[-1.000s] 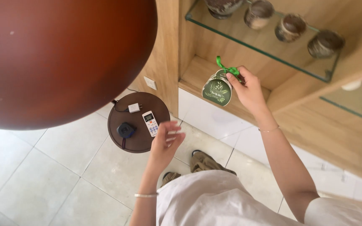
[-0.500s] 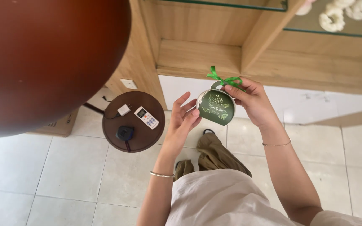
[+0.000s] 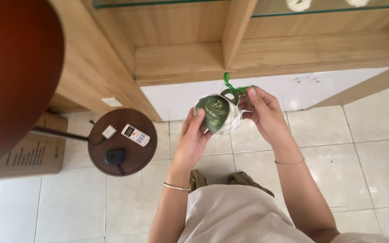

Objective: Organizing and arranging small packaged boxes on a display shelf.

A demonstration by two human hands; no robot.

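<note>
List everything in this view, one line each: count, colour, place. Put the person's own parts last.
mug: one, white with green leaf pattern, held in both hands below the shelf
ribbon: one, green, tied at the mug handle
wooden shelf unit: one, light wood, top of view
round side table: one, dark brown, left of the hands on the floor
remote control: one, white, on the side table
plug adapter: one, white, on the side table
cardboard box: one, brown, far left
tiled floor: pale tiles
left hand: one, on the mug's left side
right hand: one, at the mug handle
</note>
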